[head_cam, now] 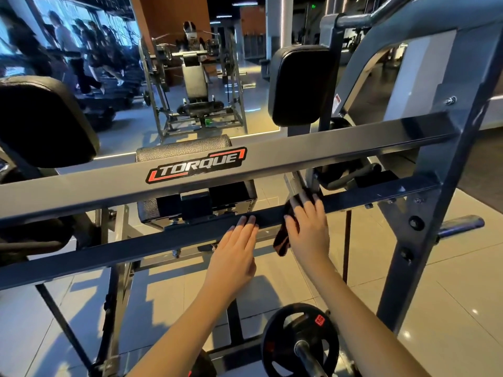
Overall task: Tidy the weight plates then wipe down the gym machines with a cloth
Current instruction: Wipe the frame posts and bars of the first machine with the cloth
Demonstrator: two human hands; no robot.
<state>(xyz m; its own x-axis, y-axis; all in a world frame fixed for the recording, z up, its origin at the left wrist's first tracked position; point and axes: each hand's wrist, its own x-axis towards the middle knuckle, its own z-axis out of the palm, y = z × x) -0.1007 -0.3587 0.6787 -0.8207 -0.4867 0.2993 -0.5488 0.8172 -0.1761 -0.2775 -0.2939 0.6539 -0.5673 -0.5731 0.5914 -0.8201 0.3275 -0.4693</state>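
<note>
Head view: looks down through a grey painted steel gym machine (408, 281) set on pale glossy floor tiles (449, 308). Lays the left hand (236, 257) flat and relaxed, fingers straight and close together, fingertips (246, 221) touching the near face of the dark grey square-tube lower crossbar (136, 248); grips nothing. Presses the right hand (307, 227), fingers spread and almost straight, onto a dark cloth (281, 242) with a reddish edge, just right of the left hand on the same crossbar. Pins the cloth against the bar under palm and fingers, one end peeking out past the fingertips above the bar, the other hanging loose below it. Shows above that a wider grey upper crossbar (326, 148) bearing a black, red and white TORQUE sticker (196, 165). Shows beyond it a textured black seat pad (182, 149) at the middle, a rounded black vinyl pad (43, 123) at the left and a second black back pad (299, 85) at the right. Shows at the bottom edge, near the right forearm, a round black weight plate (275, 330) with a red label (319, 320) marked 10 KG, sitting on a chrome sleeve (307, 355), well below both hands. Shows a chrome peg (460, 225) jutting beside the machine's right upright, and a wall mirror (253, 104) behind, reflecting machines and blurred people.
</note>
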